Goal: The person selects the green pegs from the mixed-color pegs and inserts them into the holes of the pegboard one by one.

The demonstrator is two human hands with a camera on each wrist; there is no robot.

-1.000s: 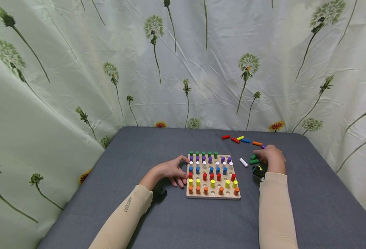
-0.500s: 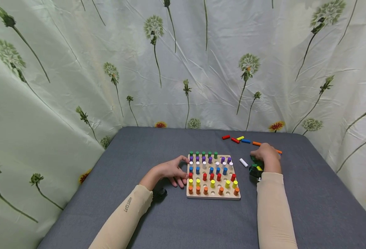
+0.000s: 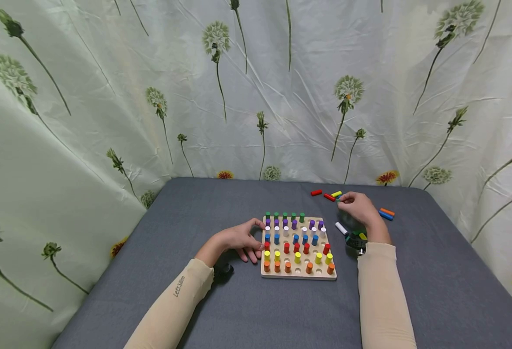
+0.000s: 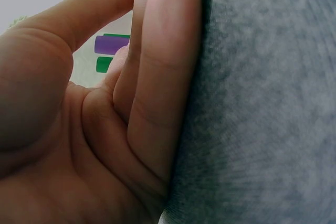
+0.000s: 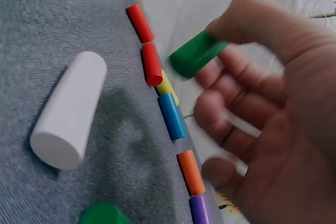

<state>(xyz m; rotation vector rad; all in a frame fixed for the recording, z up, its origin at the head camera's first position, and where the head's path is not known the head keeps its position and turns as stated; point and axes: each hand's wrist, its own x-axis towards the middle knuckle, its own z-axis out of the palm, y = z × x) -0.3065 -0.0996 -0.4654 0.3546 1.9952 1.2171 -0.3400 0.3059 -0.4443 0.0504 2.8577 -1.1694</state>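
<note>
A wooden pegboard (image 3: 301,277) stands at the table's middle, with rows of green, purple, white, blue, red, yellow and orange pegs and some bare holes. My left hand (image 3: 240,237) rests against its left edge, thumb and fingers spread along the side; its lower fingers lie near the cloth in the left wrist view. My right hand (image 3: 360,207) is beyond the board to its right. Thumb and fingertips pinch a green peg (image 5: 197,54), tilted and raised in the right wrist view. Below lie a white peg (image 5: 68,111) and another green peg (image 5: 105,214).
Loose pegs lie along the far right: two red pegs (image 5: 140,23), a yellow peg (image 3: 336,194), a blue peg (image 5: 171,116), an orange peg (image 5: 190,173) and a purple peg (image 5: 199,209). Another orange peg (image 3: 387,212) lies rightward. A patterned curtain (image 3: 256,97) hangs behind the grey table (image 3: 221,194).
My right hand has picked up a green peg and moved left and away from me, uncovering an orange and a blue peg at the right. My left hand and the pegboard have stayed put.
</note>
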